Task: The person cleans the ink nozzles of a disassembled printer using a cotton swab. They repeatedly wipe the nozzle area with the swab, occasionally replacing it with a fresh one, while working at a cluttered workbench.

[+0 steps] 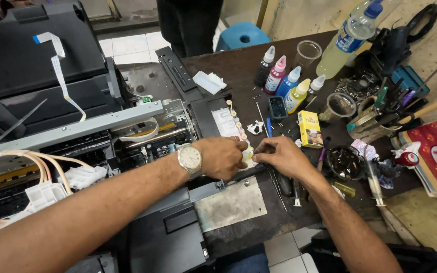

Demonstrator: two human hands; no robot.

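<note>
Head view: left hand, wristwatch on the wrist, and right hand meet over a white ink cartridge block lying on the dark bench just right of the opened printer. Both hands are curled, fingertips pinched at the block's near end; what exactly they pinch cannot be told. Five coloured ink bottles stand well behind, a small yellow box near the right hand.

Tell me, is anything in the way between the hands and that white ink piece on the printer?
Nothing visible is. The left hand and the right hand already meet over the white ink cartridge block, fingers pinched at its near end. The yellow box and ink bottles stand farther back.
</note>
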